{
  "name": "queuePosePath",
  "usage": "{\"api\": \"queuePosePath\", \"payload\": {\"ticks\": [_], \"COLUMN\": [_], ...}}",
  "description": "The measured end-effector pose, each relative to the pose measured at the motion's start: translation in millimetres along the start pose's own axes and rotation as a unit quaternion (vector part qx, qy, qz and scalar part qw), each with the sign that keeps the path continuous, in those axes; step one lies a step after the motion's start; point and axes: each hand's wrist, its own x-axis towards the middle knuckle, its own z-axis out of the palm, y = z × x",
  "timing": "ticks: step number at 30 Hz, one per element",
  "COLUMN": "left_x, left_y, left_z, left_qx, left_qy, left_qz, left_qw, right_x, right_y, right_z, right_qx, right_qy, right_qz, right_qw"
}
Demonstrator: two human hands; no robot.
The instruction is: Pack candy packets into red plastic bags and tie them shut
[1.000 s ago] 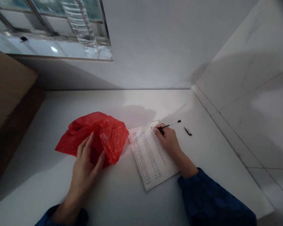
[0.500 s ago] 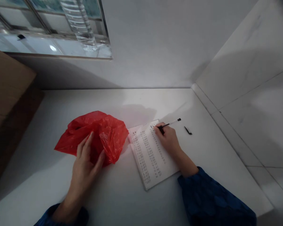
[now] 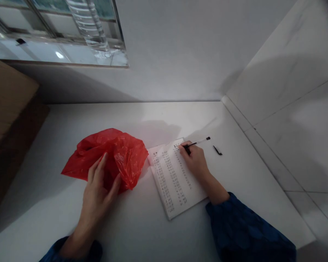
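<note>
A crumpled red plastic bag (image 3: 131, 153) lies on the white table, left of centre. My left hand (image 3: 100, 189) rests at the bag's near side, thumb and fingers apart, touching its opening. Right of the bag lies a notebook (image 3: 171, 182) with columns of handwritten figures, slightly turned. My right hand (image 3: 195, 160) is closed around a pen (image 3: 199, 142), whose tip end is over the top right of the page. The bag's contents are hidden.
A small black pen cap (image 3: 217, 150) lies right of the notebook. At the left edge stands a cardboard box (image 3: 9, 102). Behind the table (image 3: 120, 229) is a wall with a window, and a tiled wall borders the right side.
The view has shifted very slightly. Both hands, the bag and the notebook hold nearly the same places.
</note>
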Motion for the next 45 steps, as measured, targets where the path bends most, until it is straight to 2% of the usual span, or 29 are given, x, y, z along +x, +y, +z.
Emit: {"api": "queuePosePath", "payload": {"ticks": [15, 19, 24, 29, 33, 34, 36, 37, 39, 42, 45], "left_x": [0, 0, 2, 2, -9, -12, -19, -22, -26, -29, -29], "left_y": [-1, -3, -9, -9, -2, -1, 2, 3, 6, 13, 20], "left_z": [0.0, -1.0, 1.1, -1.3, -20.2, -26.5, -39.3, -45.3, -55.6, -66.4, -75.5], "left_qx": [-0.008, -0.007, -0.016, -0.009, 0.015, 0.025, 0.037, 0.037, 0.023, -0.014, -0.033], "left_qy": [-0.001, -0.006, -0.006, 0.008, 0.024, 0.029, 0.042, 0.048, 0.057, 0.054, 0.059], "left_qz": [0.008, 0.013, 0.030, 0.047, 0.073, 0.071, 0.064, 0.063, 0.072, 0.078, 0.084], "left_qw": [1.000, 1.000, 0.999, 0.999, 0.997, 0.997, 0.996, 0.996, 0.996, 0.995, 0.994], "right_x": [-1, -2, -17, -39, -45, -47, -51, -53, -58, -58, -44], "right_y": [5, 12, 26, 37, 32, 26, 6, -9, -47, -105, -139], "right_z": [3, -21, -66, -69, -69, -70, -69, -66, -56, -32, -10], "right_qx": [-0.034, -0.096, -0.236, -0.301, -0.328, -0.332, -0.315, -0.288, -0.210, -0.158, -0.167], "right_qy": [-0.002, 0.007, -0.032, -0.091, -0.090, -0.070, -0.015, 0.017, 0.042, 0.047, 0.014], "right_qz": [0.006, 0.026, 0.066, 0.090, 0.100, 0.088, 0.011, -0.056, -0.204, -0.380, -0.443], "right_qw": [0.999, 0.995, 0.969, 0.945, 0.935, 0.936, 0.949, 0.956, 0.955, 0.910, 0.881]}}
